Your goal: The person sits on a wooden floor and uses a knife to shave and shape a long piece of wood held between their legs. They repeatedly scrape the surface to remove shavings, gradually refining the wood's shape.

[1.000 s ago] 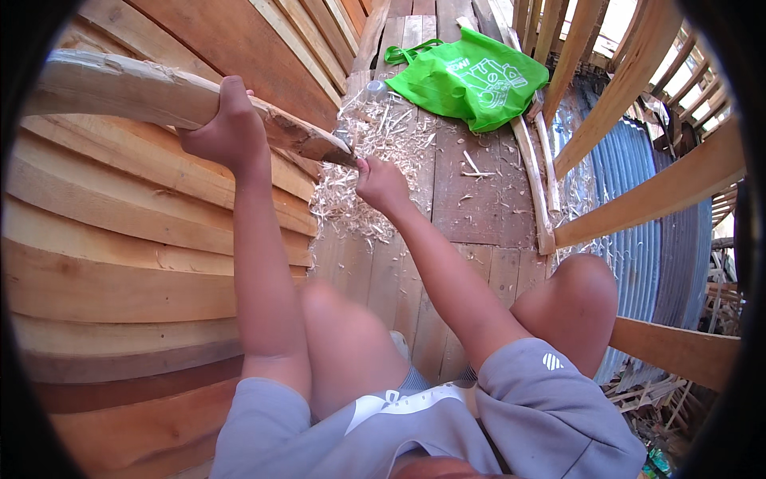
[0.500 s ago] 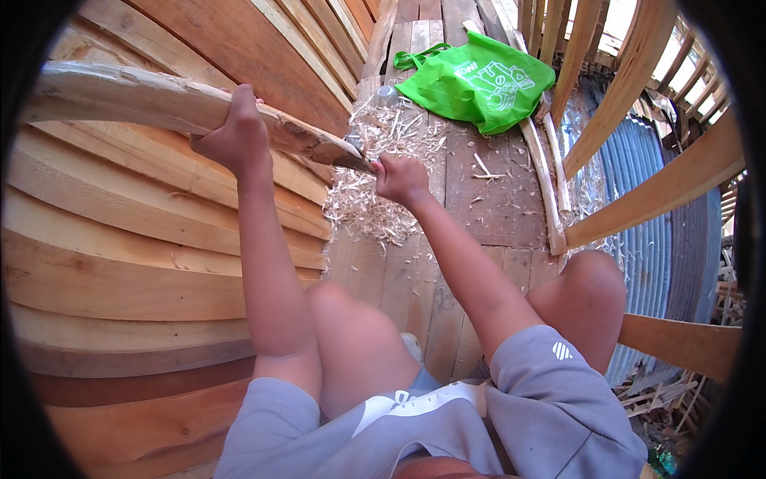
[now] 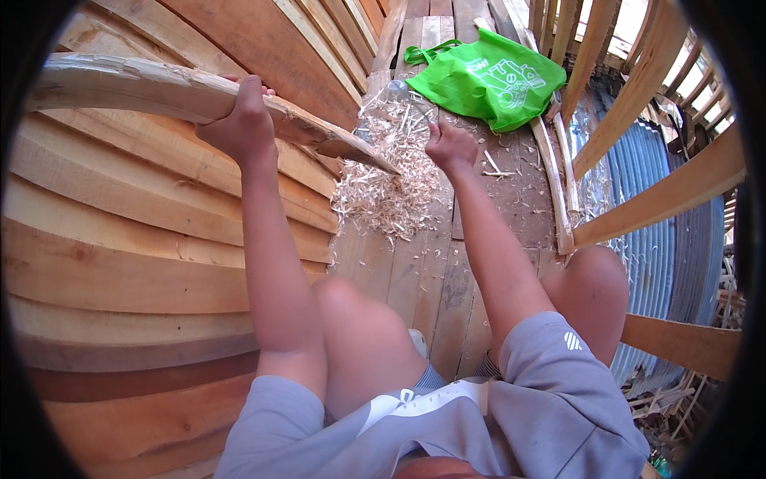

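My left hand [image 3: 249, 128] is closed round a long, pale, debarked wooden pole [image 3: 152, 84]. The pole slants from the upper left down to a tapered tip over the floor. Out to the right, apart from that tip, my right hand [image 3: 453, 148] is closed on what looks like a knife [image 3: 424, 110]. Its thin blade is blurred and points up and away; the handle is hidden in my fingers. Below the tip lies a heap of curled wood shavings [image 3: 387, 203] on the plank floor.
Stacked boards [image 3: 144, 263] form a wall on the left. A green bag [image 3: 491, 80] lies on the planks ahead. Thin sticks [image 3: 556, 188] run along the right edge, beside wooden slats [image 3: 670, 188] and blue corrugated sheeting [image 3: 642, 168]. A clear cup-like container [image 3: 396, 89] stands near the bag.
My right hand has moved right and away from the pole's tip, taking the blade off the wood. My left hand keeps its grip on the pole.
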The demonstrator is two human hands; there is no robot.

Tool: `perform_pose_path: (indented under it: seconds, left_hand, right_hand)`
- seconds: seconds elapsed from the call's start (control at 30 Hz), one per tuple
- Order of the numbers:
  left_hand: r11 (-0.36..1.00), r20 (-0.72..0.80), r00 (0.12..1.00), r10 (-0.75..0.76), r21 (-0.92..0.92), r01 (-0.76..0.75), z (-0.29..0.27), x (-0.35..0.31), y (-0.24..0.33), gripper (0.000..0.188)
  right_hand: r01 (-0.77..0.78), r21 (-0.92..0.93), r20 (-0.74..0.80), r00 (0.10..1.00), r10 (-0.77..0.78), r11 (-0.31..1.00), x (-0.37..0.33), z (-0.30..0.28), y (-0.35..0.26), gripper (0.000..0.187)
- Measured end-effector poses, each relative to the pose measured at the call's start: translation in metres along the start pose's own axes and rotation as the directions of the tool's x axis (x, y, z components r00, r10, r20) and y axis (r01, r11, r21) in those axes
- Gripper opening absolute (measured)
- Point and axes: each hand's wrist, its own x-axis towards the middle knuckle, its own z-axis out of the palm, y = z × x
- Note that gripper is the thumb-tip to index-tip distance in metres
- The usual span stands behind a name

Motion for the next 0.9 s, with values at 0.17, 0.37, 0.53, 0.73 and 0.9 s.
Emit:
perform_pose_path:
  seconds: [0.17, 0.37, 0.53, 0.73, 0.9]
  left_hand:
    - [1.000, -0.117, 0.993, 0.000, -0.025, -0.003, 0.001, 0.005, -0.011, 0.021]
    - [0.999, -0.164, 0.986, -0.031, -0.020, 0.028, -0.009, 0.015, -0.023, 0.028]
    - [0.999, -0.158, 0.987, 0.002, -0.043, -0.009, -0.005, 0.012, -0.020, 0.029]
    - [0.997, -0.079, 0.997, 0.017, -0.068, -0.022, 0.015, 0.003, -0.014, 0.029]
    - [0.999, -0.040, 0.999, 0.036, -0.010, -0.037, 0.019, -0.004, -0.004, 0.031]
  right_hand:
    - [-0.188, 0.381, 0.107, 0.981, 0.159, 0.905, 0.041, 0.003, 0.060, 0.046]
    - [-0.681, 0.629, 0.715, 0.696, 0.067, 0.376, -0.012, 0.021, 0.013, 0.037]
    - [-0.920, 0.333, 0.919, 0.365, 0.147, 0.204, -0.046, 0.050, -0.016, 0.039]
    - [-0.606, 0.434, 0.695, 0.696, 0.179, 0.666, -0.074, 0.089, -0.018, 0.041]
    - [-0.218, 0.212, 0.668, 0.744, 0.021, 0.953, -0.051, 0.055, -0.025, 0.043]
